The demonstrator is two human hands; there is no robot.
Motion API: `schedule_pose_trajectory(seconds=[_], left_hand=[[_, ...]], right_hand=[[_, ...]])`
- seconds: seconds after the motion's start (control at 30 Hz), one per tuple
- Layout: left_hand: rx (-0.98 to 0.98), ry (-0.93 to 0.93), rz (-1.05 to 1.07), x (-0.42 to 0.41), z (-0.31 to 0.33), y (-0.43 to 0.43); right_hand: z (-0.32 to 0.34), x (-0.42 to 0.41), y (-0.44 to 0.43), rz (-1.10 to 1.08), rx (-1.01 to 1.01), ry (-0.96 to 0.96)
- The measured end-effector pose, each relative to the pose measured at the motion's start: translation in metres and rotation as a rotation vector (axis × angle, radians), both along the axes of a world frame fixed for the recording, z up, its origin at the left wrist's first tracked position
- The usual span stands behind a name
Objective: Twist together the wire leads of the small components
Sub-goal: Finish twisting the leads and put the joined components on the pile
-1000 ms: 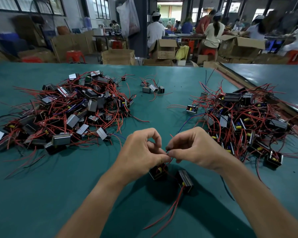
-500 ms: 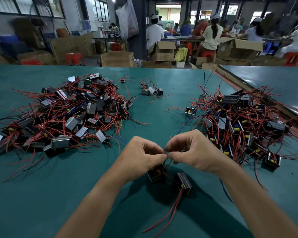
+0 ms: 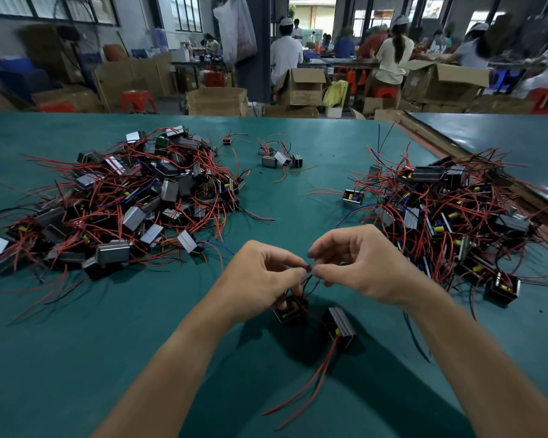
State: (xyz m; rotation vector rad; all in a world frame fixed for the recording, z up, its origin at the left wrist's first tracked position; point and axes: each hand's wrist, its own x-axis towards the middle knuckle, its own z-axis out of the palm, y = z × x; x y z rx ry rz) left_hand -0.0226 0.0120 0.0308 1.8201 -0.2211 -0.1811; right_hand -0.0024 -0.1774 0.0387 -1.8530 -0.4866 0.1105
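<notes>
Left hand: we find the left hand point(image 3: 263, 279) above the near middle of the table, fingers curled, thumb and forefinger pinching the wire leads point(image 3: 310, 281).
Right hand: the right hand point(image 3: 364, 267) faces it, fingertips almost touching those of the left, and pinches the same leads from the other side.
Wire leads: thin red and dark strands run from the pinch down to two components. The joint is too small for us to tell its state.
First component point(image 3: 290, 311): a dark block with a yellow part, directly under the left fingers.
Second component point(image 3: 340, 327): just right of the first, tilted. Its free red leads point(image 3: 301, 387) trail toward us.
Contact with the table: we cannot tell for either component.
Table point(image 3: 76, 358): green surface.
Left heap point(image 3: 124, 197): many components tangled in red wire, well apart from the hands.
Right heap point(image 3: 450, 216): a similar tangle, near the right hand.
Small cluster point(image 3: 280, 158): a few components between the heaps, farther back.
</notes>
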Motion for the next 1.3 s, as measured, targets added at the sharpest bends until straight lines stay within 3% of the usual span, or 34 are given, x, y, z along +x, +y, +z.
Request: schedule_pose_trajectory(seconds=[0.8,1.0,1.3], left_hand=[[0.239,-0.1,-0.083,-0.0002,-0.0083,0.0002],[0.14,-0.065,-0.133,0.0001,-0.0024,0.0016],[0.167,-0.162,-0.179,-0.0008,-0.0062,0.0054]], right_hand=[[-0.0077,0.0015,-0.0017,0.054,-0.233,-0.158],[-0.0039,0.0016,-0.0038,0.097,-0.246,-0.051],[0.0017,-0.0017,-0.005,0.159,-0.109,0.348]])
